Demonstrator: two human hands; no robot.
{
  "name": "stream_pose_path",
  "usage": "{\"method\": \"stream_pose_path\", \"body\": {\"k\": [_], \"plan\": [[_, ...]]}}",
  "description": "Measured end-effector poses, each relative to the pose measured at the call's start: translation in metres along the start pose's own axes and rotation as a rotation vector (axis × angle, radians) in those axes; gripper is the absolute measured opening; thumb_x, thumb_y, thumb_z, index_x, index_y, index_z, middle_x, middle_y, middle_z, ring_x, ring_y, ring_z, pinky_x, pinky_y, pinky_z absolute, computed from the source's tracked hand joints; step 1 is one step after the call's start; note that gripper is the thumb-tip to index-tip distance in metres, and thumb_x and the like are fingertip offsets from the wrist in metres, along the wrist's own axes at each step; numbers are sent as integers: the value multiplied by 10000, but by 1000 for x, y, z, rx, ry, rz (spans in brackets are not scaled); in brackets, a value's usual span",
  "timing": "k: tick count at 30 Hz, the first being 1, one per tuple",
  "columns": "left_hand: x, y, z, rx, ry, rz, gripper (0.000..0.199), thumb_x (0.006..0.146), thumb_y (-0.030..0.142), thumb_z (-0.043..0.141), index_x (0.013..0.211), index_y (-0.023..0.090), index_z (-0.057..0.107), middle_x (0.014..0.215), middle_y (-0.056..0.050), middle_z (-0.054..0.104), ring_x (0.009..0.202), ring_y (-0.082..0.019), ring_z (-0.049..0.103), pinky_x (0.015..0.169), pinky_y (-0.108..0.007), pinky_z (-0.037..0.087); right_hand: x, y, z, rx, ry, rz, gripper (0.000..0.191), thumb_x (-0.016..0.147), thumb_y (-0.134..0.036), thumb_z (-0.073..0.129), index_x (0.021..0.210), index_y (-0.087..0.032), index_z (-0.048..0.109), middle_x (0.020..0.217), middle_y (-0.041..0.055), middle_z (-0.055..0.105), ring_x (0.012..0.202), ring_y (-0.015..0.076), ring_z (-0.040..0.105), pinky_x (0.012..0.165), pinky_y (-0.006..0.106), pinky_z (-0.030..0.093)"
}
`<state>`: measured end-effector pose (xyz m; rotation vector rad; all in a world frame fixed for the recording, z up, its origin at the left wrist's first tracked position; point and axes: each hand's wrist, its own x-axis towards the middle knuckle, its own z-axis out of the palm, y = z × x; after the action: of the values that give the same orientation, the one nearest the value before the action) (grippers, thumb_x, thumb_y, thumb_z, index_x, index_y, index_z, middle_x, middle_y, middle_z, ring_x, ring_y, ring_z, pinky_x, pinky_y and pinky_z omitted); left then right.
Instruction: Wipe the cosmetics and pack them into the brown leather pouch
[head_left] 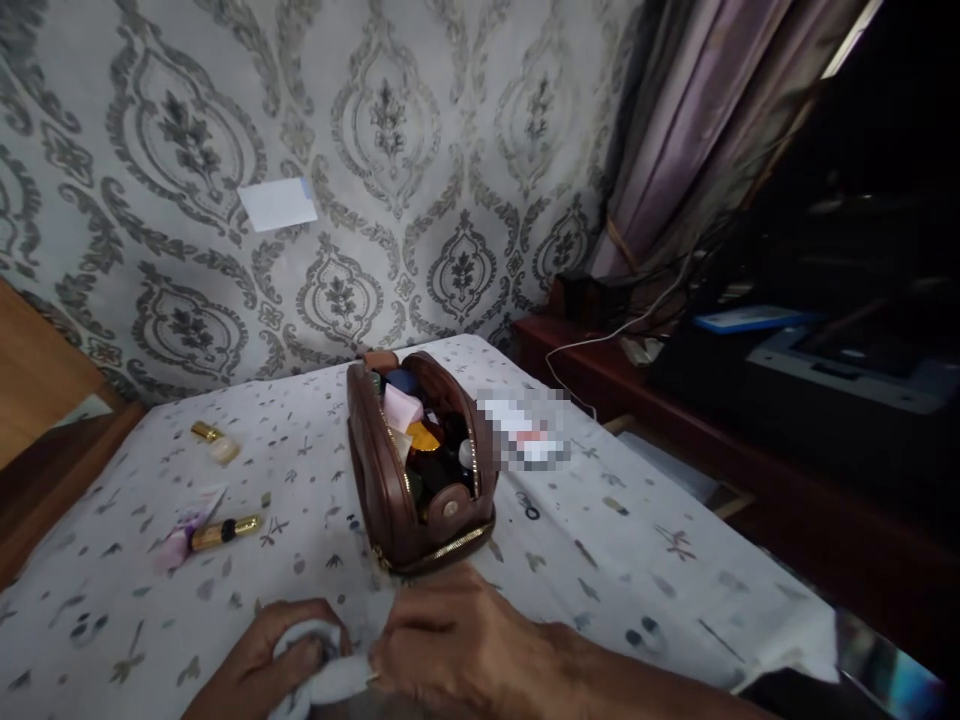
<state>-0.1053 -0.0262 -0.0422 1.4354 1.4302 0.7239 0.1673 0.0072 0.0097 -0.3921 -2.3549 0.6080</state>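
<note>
White card clung to patterned wallpaper. Mauve curtain hung gathered at right. White cable crossed reddish cabinet; blue flat item lay beyond.

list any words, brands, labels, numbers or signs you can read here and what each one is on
No text can be read anywhere.
Pink and purple tube: printing too blurred to read.
Gold-capped bottle and gold and black tube: too small to tell.
White card on the wall: nothing legible.
Item right of the brown bag: pixelated, unreadable.
</note>
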Motion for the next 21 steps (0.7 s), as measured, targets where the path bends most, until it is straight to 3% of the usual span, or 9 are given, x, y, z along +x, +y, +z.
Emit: {"method": "stream_pose_path", "body": {"k": [3, 6, 9, 11, 13, 16, 21], "plan": [[0, 15, 7, -88, 27, -20, 615, 706, 809, 630, 749, 212, 773, 718, -62, 705, 644, -217, 607, 608, -286, 503, 0, -6, -21, 27, -27, 39, 203, 971, -179, 498, 952, -199, 699, 802, 31, 689, 646, 129, 584, 592, 240, 449], [-2, 26, 13, -234, 90, -131, 625, 642, 812, 695, 797, 209, 746, 644, -40, 675, 542, -191, 568, 539, -291, 479, 2, -9, -48, 48, 121, 54, 201, 1015, -197, 501, 955, -204, 693, 796, 35, 687, 664, 130, 618, 596, 235, 473], [-4, 35, 16, -345, 118, -195, 600, 639, 784, 728, 816, 211, 719, 592, -23, 652, 503, -173, 547, 514, -277, 458, 6, 2, -76, -227, 370, 70, 186, 1023, -200, 517, 973, -222, 695, 796, 36, 694, 686, 145, 630, 611, 257, 477], [-4, 41, 17, -353, 124, -179, 588, 647, 768, 738, 801, 202, 712, 577, -17, 638, 510, -162, 546, 525, -260, 451, 12, 17, -94, -503, 425, 96, 215, 1025, -215, 496, 983, -227, 707, 813, 47, 687, 683, 151, 606, 616, 277, 451], [-3, 45, 18, -345, 110, -158, 588, 649, 770, 736, 795, 201, 714, 567, -10, 626, 511, -160, 547, 529, -253, 447, 22, 36, -108, -728, 372, 121, 304, 1043, -252, 433, 919, -219, 709, 764, 41, 642, 631, 137, 540, 575, 278, 378], [-2, 47, 17, -320, 85, -82, 567, 666, 781, 710, 734, 218, 715, 578, -17, 629, 536, -181, 558, 546, -268, 457, 41, 59, -124, -966, 181, 153, 322, 1044, -243, 409, 888, -208, 689, 721, 22, 580, 604, 131, 458, 556, 289, 276], [1, 42, 15, -274, 112, 52, 527, 708, 762, 687, 685, 238, 735, 590, -30, 649, 627, -210, 583, 636, -278, 478, 75, 78, -136, -1125, -159, 162, 209, 1017, -183, 471, 999, -189, 679, 824, 41, 629, 690, 154, 509, 569, 311, 212]]}}
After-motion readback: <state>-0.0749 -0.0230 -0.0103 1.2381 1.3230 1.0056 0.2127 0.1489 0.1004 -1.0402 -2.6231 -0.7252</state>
